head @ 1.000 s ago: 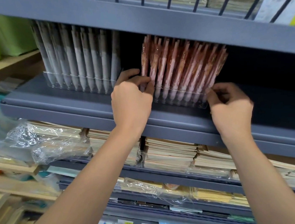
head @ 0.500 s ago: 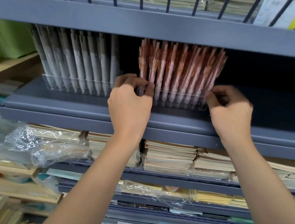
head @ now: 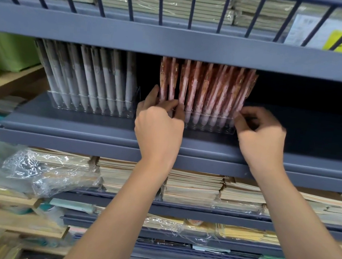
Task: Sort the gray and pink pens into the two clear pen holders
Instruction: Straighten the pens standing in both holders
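Several gray pens (head: 90, 76) stand in a row in the left clear pen holder (head: 91, 106) on the dark shelf. Several pink patterned pens (head: 209, 86) stand in the right clear pen holder (head: 211, 126). My left hand (head: 158, 125) grips the left end of the pink holder, thumb across the lower part of the leftmost pink pens and fingers behind them. My right hand (head: 259, 133) holds the holder's right end with curled fingers.
The dark shelf board (head: 68, 132) carries both holders, with a low shelf beam (head: 176, 41) just above the pen tops. Stacks of notebooks (head: 193, 186) fill the shelf below. Crumpled plastic wrap (head: 38, 169) lies lower left. Green packs (head: 9, 51) sit far left.
Both hands keep hold of the pink holder's ends. The view has shifted slightly, and the gap between the pink holder and the gray holder looks a little smaller.
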### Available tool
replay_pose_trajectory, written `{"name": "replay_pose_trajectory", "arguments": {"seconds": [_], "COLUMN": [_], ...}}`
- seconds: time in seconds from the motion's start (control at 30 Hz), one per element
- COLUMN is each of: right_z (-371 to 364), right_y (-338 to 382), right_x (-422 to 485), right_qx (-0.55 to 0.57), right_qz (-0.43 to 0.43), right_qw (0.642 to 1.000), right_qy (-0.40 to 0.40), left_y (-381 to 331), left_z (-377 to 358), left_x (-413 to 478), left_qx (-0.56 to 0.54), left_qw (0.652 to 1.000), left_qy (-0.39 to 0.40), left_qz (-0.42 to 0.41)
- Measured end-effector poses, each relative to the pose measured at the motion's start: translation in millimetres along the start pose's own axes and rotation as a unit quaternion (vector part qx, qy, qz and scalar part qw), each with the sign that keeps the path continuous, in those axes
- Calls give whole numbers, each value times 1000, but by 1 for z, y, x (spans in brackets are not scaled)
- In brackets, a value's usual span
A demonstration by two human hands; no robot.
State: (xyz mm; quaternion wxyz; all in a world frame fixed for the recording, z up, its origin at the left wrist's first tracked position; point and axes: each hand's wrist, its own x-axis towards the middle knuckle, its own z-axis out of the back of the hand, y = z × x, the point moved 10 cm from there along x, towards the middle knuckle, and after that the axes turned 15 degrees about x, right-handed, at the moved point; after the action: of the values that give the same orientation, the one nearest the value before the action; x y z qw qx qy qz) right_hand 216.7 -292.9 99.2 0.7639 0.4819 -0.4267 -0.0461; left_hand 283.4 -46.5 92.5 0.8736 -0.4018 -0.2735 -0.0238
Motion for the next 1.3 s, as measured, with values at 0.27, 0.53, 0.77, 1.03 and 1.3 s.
{"name": "replay_pose_trajectory", "arguments": {"seconds": [0.27,0.53,0.77,1.03,1.3], "right_z": [0,1,1,0,1], "right_y": [1,-1,-1,2,1], "right_x": [0,0,0,-1,0], "right_qx": [6,6,6,4,2], "right_qz": [12,6,2,18,19], "right_qw": [1000,1000,1000,1000,1000], "right_qy": [-3,-5,-7,-7,-8], "left_y": [-2,-2,-1,-5,-3], "left_z": [4,3,2,1,2], "left_x": [1,1,0,-1,0], "left_qx": [-9,-21,-10,5,-9], "left_qw": [1000,999,999,1000,999], "left_qy": [-21,-24,-30,-25,-29], "left_qz": [-3,10,6,-18,-13]}}
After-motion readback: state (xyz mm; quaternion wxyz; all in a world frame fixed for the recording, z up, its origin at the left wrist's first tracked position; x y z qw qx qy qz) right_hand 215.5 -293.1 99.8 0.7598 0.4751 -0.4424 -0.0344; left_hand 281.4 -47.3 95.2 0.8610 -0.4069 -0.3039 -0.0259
